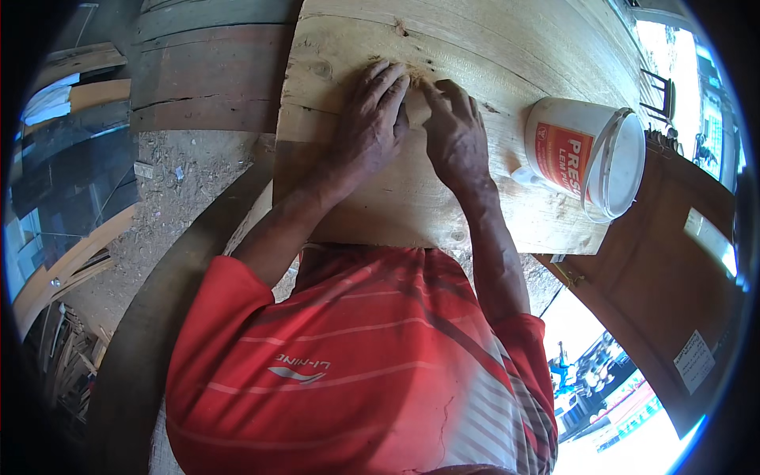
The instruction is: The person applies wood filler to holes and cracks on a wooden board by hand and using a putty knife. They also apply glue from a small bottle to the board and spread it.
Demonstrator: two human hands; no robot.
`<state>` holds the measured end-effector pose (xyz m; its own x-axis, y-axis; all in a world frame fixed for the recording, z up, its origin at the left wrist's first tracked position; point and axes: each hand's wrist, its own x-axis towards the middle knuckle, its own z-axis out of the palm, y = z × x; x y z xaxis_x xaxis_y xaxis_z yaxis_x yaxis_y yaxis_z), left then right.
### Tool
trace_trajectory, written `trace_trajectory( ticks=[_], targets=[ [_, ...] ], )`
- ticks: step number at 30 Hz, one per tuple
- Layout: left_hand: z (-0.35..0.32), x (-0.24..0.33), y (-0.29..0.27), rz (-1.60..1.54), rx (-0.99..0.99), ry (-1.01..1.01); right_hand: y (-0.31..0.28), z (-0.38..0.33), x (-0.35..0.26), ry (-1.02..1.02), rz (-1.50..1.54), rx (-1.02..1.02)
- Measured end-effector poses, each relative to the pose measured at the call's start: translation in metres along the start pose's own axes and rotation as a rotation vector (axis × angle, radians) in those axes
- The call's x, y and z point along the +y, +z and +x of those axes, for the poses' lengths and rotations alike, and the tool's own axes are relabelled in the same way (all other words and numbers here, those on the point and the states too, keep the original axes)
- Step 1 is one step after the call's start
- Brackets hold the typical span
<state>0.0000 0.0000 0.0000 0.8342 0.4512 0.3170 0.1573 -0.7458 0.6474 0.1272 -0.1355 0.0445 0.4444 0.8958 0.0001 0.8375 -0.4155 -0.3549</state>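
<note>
Both hands are pressed flat and open on the pale wood board (443,190) lying on the desk: left hand (370,127) and right hand (455,134) side by side over a knotty patch. Filler is probably best worked in with firm, even fingertip pressure; white tub (582,154) sits near.
</note>
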Motion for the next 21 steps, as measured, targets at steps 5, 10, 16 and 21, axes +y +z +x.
trace_trajectory(
  ticks=[5,10,16,21],
  targets=[
    [0.004,-0.008,0.001,0.011,-0.021,0.000,-0.006,-0.055,0.004,0.096,0.079,0.222],
    [0.009,-0.005,-0.002,0.092,-0.053,0.031,0.002,-0.100,0.012,0.152,-0.013,0.193],
    [0.013,-0.012,0.000,0.100,-0.070,0.057,0.010,-0.100,0.021,0.091,-0.001,0.186],
    [0.015,-0.017,-0.003,0.130,-0.114,0.066,0.004,-0.075,0.018,0.049,0.053,0.211]
  ],
)
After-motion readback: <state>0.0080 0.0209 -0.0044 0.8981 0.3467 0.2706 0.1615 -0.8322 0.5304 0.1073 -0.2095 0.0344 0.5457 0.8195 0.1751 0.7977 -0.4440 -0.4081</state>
